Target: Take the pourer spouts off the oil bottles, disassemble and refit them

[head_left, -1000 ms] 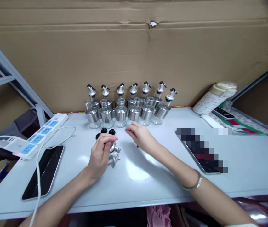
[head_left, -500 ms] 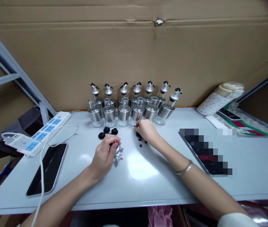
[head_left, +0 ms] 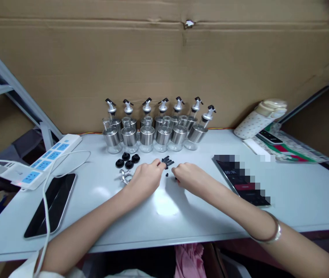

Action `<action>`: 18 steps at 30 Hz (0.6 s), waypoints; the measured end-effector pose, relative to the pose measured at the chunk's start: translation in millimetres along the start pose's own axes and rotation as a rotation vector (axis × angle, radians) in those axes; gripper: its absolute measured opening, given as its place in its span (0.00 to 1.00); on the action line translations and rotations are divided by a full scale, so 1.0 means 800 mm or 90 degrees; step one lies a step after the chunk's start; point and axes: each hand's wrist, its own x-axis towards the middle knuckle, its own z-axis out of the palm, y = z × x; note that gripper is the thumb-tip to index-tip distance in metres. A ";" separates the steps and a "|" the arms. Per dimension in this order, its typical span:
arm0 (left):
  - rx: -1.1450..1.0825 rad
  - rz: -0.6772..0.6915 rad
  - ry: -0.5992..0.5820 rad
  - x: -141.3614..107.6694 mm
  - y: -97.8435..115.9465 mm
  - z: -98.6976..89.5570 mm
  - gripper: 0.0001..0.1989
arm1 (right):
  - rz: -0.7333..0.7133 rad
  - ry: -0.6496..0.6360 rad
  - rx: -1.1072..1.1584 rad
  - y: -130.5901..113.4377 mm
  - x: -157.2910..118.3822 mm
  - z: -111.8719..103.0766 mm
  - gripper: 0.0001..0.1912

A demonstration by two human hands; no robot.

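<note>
My left hand [head_left: 147, 176] is closed, its fingertips at the small black levers [head_left: 168, 160] in the middle of the table; what it pinches, if anything, is hidden. Just right of it, my right hand [head_left: 190, 178] is closed low over the table, with a bit of something dark under its fingertips. A tiny black piece [head_left: 167, 175] lies between the hands. Several round black caps [head_left: 129, 164] are grouped to the left, and silver spout parts [head_left: 124, 177] lie partly behind my left hand.
Glass and steel bottles [head_left: 147, 136] stand in rows at the back, some with spouts. On the left are a power strip [head_left: 74, 139], a white cable and a phone [head_left: 51, 204]. At right lie another phone [head_left: 225, 173] and a tilted dotted flask [head_left: 248, 122].
My left hand has moved right, off the silver parts and caps, to the black levers. My right hand has drawn back toward me from the levers, uncovering them. The view has shifted slightly.
</note>
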 end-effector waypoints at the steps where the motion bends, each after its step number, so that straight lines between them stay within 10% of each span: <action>1: 0.020 0.003 -0.009 0.008 0.002 0.000 0.13 | -0.005 0.000 -0.006 -0.002 0.001 -0.001 0.11; 18: 0.039 -0.018 -0.063 0.047 0.014 0.019 0.11 | -0.026 0.004 0.046 -0.007 0.000 -0.009 0.06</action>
